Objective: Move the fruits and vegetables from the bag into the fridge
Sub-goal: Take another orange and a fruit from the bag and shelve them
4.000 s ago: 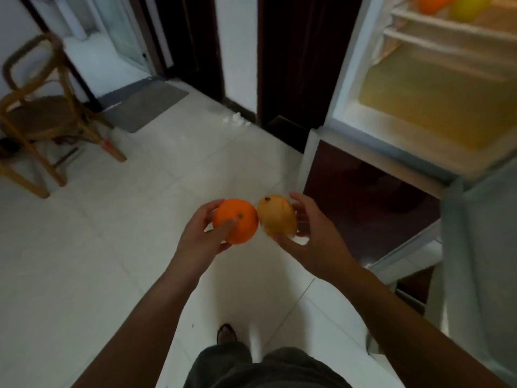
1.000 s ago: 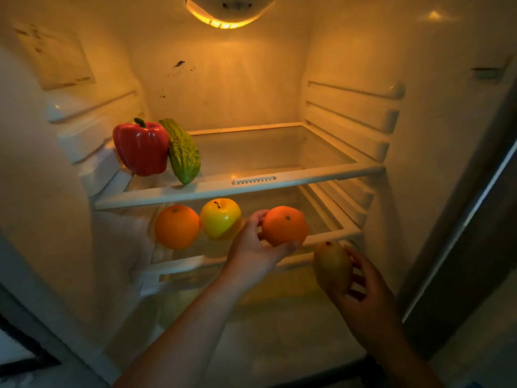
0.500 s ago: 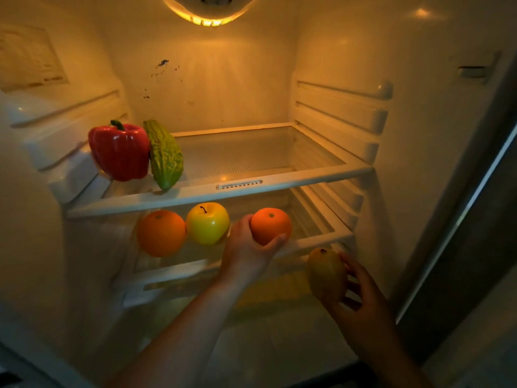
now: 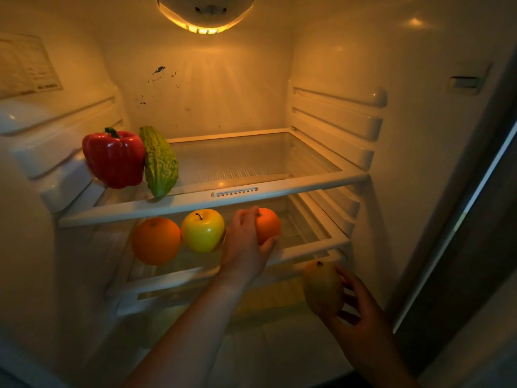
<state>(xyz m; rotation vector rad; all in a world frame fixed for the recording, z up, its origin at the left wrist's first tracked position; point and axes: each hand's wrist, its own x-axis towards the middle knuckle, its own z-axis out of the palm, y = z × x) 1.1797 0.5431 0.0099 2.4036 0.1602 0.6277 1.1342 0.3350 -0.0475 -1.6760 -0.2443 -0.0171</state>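
I look into the lit fridge. My left hand (image 4: pixel 244 242) grips a small orange (image 4: pixel 268 225) over the lower shelf (image 4: pixel 307 249), just right of a yellow apple (image 4: pixel 202 230) and a bigger orange (image 4: pixel 156 240). My right hand (image 4: pixel 355 306) holds a yellowish pear-like fruit (image 4: pixel 323 289) below and in front of that shelf's right end. On the upper shelf (image 4: pixel 251 191), at the left, stand a red bell pepper (image 4: pixel 114 158) and a green bitter gourd (image 4: pixel 161 161). The bag is out of view.
The upper shelf is bare to the right of the gourd. Shelf rails (image 4: pixel 335 119) line the right wall. The fridge floor (image 4: pixel 279 351) lies below my arms. A lamp (image 4: pixel 205 12) glows at the top. The dark door edge (image 4: pixel 475 219) runs down the right.
Four seconds ago I stood outside the fridge with both fruits. In the last second my left hand carried the orange deeper onto the lower shelf; my right hand with the fruit stayed low.
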